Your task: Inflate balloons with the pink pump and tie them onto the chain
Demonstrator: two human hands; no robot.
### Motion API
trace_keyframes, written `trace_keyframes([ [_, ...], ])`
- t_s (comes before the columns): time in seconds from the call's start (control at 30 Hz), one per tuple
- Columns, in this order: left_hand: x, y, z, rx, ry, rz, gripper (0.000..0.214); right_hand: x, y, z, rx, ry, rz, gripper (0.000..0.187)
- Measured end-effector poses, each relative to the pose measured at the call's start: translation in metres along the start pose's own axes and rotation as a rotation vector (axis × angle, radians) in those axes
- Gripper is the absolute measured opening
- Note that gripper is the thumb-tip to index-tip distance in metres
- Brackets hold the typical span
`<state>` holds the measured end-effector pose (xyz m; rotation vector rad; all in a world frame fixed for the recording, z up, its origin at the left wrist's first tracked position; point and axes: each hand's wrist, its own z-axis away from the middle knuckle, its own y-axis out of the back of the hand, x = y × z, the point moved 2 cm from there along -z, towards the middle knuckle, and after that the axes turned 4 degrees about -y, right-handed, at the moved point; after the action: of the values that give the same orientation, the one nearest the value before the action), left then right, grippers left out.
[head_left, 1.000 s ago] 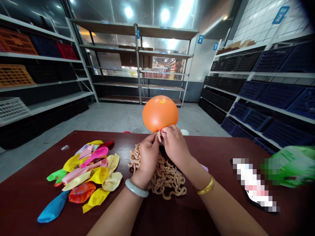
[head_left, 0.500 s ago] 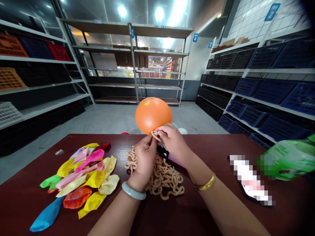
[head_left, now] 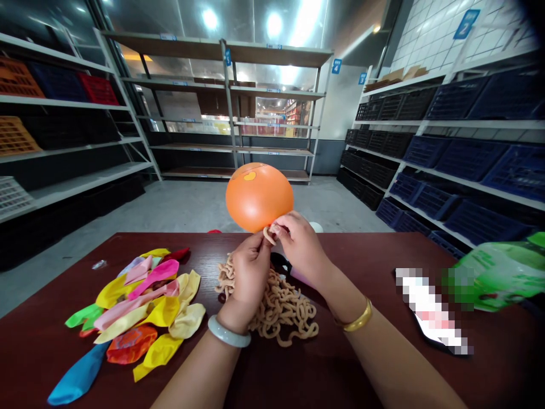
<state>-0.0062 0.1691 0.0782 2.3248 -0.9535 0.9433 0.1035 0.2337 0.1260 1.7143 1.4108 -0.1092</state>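
An inflated orange balloon (head_left: 259, 199) stands above the table's far edge, its neck end down at my fingers. My left hand (head_left: 251, 264) is closed in a pinch just under the balloon, around its neck; the neck itself is mostly hidden. With thumb and fingertips, my right hand (head_left: 296, 238) pinches a short, curved beige cord-like piece (head_left: 269, 235) against the balloon's base. Below my hands lies a heap of curly beige cord-like pieces (head_left: 283, 315), partly covered by my left hand. Several uninflated balloons (head_left: 149, 307) of many colours are spread to the left.
On the dark red table (head_left: 340, 363) a blurred-out phone (head_left: 432, 312) and a green plastic bag (head_left: 502, 272) lie to the right. A dark and purple object (head_left: 302, 276) is partly behind my right hand. Shelves with crates (head_left: 460, 153) line both sides.
The orange balloon has shifted a little left and up and turned slightly, showing more of its yellow heart mark. My hands keep nearly the same pinch; the curved beige piece shows a bit more upright.
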Motion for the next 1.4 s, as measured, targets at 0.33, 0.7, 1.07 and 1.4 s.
trace_keyframes([
  [0.33,-0.007,-0.005,0.0,0.005,0.044,0.04,0.026,0.001,0.004,-0.002,-0.207,-0.112,-0.041,0.024],
  [0.7,-0.008,-0.006,-0.002,-0.048,0.119,0.105,0.027,0.002,0.009,-0.001,-0.082,-0.005,0.016,0.02],
  [1.07,-0.009,-0.003,-0.001,-0.016,0.067,0.059,0.026,-0.001,0.008,0.002,-0.059,0.08,0.219,0.013],
  [1.4,-0.011,0.003,-0.001,-0.044,-0.069,-0.164,0.02,-0.005,0.006,0.003,-0.124,0.063,0.292,0.008],
])
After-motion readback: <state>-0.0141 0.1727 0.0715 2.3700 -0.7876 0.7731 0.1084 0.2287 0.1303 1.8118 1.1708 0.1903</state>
